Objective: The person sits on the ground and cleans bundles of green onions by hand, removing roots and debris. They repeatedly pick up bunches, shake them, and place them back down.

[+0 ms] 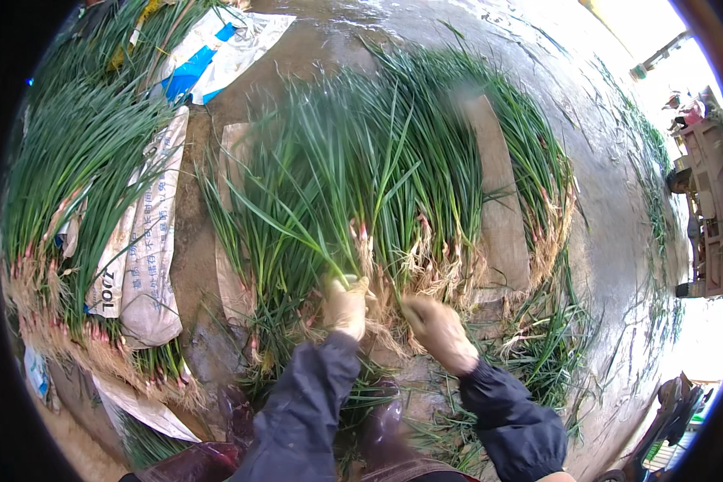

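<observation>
My left hand [345, 305] is closed around the lower stems of a few green shoots [313, 241], whose long leaves fan up and to the left over the pile. To its right, my right hand [434, 328] is curled near the hanging pale roots, its fingers blurred; whether it holds a leaf is unclear. Before me lies a wide heap of leafy green allium plants [349, 150], with leaves away from me and reddish bulbs and stringy roots [443, 265] towards me. A brown sack strip [499, 199] lies across the heap's right part.
More rooted plants [84, 156] lie at left with printed woven sacks [150, 259]. A white and blue sack [229, 48] is at the top. Loose leaves [548, 361] litter the wet floor. At far right stand a vehicle [708, 205] and a person [690, 111].
</observation>
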`<state>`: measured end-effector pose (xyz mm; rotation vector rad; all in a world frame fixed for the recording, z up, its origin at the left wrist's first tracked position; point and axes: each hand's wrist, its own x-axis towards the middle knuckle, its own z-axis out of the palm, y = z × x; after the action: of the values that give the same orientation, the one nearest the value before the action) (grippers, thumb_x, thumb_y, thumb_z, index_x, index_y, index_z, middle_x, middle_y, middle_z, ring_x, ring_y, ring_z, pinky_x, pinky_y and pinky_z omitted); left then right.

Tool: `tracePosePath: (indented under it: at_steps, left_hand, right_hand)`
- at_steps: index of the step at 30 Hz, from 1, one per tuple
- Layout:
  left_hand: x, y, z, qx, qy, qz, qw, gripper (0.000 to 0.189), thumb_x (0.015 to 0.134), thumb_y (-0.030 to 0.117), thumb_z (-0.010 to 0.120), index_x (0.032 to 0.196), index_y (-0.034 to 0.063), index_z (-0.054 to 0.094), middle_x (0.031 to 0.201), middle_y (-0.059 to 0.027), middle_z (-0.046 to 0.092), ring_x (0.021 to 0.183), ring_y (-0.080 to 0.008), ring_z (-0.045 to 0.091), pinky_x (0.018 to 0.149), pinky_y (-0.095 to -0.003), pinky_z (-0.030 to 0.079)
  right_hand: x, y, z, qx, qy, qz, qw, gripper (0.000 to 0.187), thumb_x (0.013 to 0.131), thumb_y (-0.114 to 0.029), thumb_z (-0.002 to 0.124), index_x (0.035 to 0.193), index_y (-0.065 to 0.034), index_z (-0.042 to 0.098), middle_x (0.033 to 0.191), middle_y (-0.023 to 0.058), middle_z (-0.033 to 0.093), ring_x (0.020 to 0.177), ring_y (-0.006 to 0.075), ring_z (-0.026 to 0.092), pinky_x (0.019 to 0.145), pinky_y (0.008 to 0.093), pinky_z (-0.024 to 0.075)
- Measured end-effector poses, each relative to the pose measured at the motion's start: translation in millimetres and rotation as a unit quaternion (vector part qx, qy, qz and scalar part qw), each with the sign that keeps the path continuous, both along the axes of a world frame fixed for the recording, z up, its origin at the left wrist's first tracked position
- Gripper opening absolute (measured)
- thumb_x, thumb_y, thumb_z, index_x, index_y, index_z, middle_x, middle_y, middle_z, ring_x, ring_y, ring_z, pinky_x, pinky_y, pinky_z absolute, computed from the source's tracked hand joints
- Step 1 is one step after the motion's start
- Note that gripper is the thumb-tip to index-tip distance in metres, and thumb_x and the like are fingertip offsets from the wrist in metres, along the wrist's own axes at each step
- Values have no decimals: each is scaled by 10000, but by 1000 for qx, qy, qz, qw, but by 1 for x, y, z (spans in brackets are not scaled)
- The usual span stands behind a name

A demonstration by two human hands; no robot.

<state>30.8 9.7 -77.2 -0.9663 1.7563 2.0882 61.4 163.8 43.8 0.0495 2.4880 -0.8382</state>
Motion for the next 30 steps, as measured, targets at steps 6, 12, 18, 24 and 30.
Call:
tracePosePath:
  at_steps: [6,12,18,24,30]
  left_hand:
    - [4,-8,35,106,30,41,993,455,893,30,602,1317,53,439,802,-32,602,526,-69,507,435,-187,420]
    - [63,-77,44,185,43,119,975,420,873,15,598,1279,109,541,711,50,563,494,-19,448,402,-155,380]
    - [70,-53,49,161,-30,-4,986,308,945,152,581,1240,70,550,775,14,596,573,-45,535,423,-178,413]
    - [78,-50,41,140,-77,-62,985,181,894,109,649,1062,44,638,737,-13,651,475,-95,545,400,-206,374]
    - [100,-52,28,92,-37,-46,994,219,908,21,600,1085,39,472,817,-44,600,527,-113,545,434,-251,454]
  right_hand:
    - [-97,-47,-77,91,222,-93,966,198,881,-198,620,964,-17,617,813,146,607,698,251,613,612,378,485]
    - [-67,-54,-70,83,191,-98,973,252,916,-210,560,699,-91,515,647,14,439,523,114,384,459,313,348]
    - [55,-57,-42,27,192,-8,981,161,977,-227,500,900,-111,580,571,-13,501,439,106,438,388,278,370]
    - [76,-57,-75,-182,37,-59,981,385,975,-222,488,1246,48,529,908,137,694,745,253,672,669,367,534]
    - [29,-96,-67,-420,-235,-348,804,271,945,-156,584,1136,36,601,801,54,657,565,102,573,421,228,432]
